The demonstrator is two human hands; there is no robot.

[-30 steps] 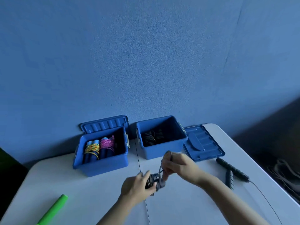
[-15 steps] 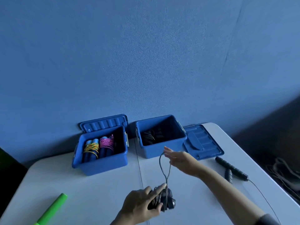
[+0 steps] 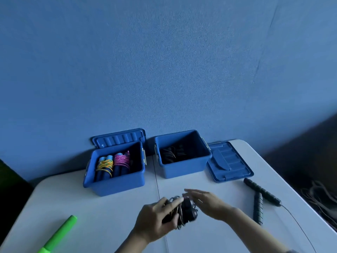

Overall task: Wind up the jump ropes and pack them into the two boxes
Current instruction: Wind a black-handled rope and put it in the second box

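Green stick (image 3: pixel 58 234), bottom left: smooth bright plastic tube, lying flat, not in play.

Left box (image 3: pixel 116 181): glossy blue plastic, lid (image 3: pixel 119 137) propped behind it. Inside are wound ropes (image 3: pixel 114 165), blue foam-looking handles with braided yellow and pink cord wrapped round them.

Left hand (image 3: pixel 155 219): fingers curled round the black bundle (image 3: pixel 182 210), gripping it just over the table (image 3: pixel 91 216) in front of the boxes. Handles are side by side with thin cord looped round them; it looks slick and springy, so likely to unwind if let go.

Step in hand, my read: finishing the wrap. Keep the left grip tight on the coils, lay the last turns snug against each other, tuck the free end under a turn before releasing. Then drop it in the right box.

Right hand (image 3: pixel 206 202): fingers straight and spread, hovering at the bundle, motion-blurred. Can't tell if it's touching the cord.

Right box (image 3: pixel 184 167): same blue plastic, dark coils (image 3: pixel 173 154) already at the bottom, plenty of room. Its lid (image 3: pixel 229 161) lies flat beside it, ribbed.

Far right: loose rope (image 3: pixel 262 194) not yet wound, two black ribbed handles crossed in a V, thin wire-like cord trailing off the table edge.
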